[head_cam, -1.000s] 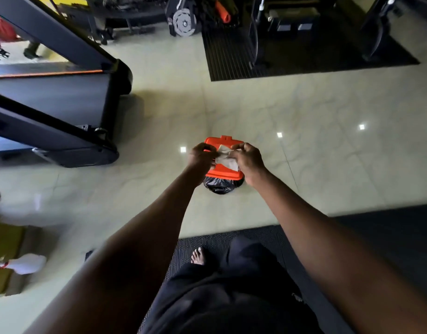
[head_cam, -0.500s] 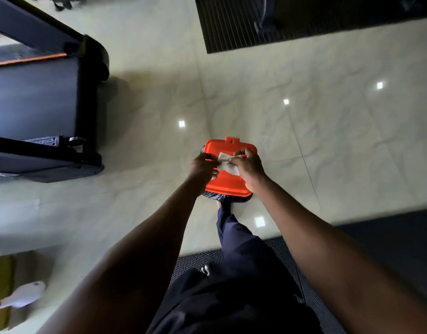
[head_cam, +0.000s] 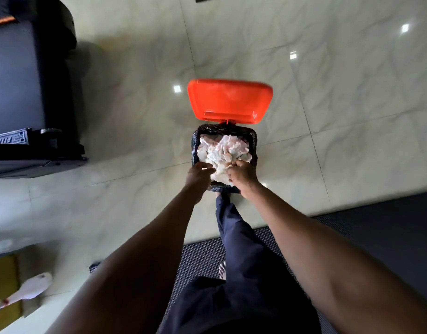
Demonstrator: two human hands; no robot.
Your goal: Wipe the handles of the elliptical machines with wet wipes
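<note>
A small pedal bin (head_cam: 254, 141) with a black liner stands on the tiled floor, its orange lid (head_cam: 229, 98) swung up and open. Crumpled white used wipes (head_cam: 223, 148) fill it. My left hand (head_cam: 198, 175) and my right hand (head_cam: 241, 175) meet over the bin's near edge. Between them they pinch one crumpled white wipe (head_cam: 219, 173), held just above the pile. My right hand is a closed fist on it. My leg (head_cam: 228, 220) reaches forward to the bin's base, where the foot is hidden. No elliptical handle is in view.
The dark end of a treadmill (head_cam: 34, 92) fills the upper left. A black rubber mat (head_cam: 376, 225) runs under me and to the right. A white bottle (head_cam: 29, 289) lies at the lower left beside a yellow surface (head_cam: 2, 273).
The orange lid, closed before, has swung open and shows the wipes inside. My leg has stepped forward to the bin, and both hands have lowered the wipe over its opening.
</note>
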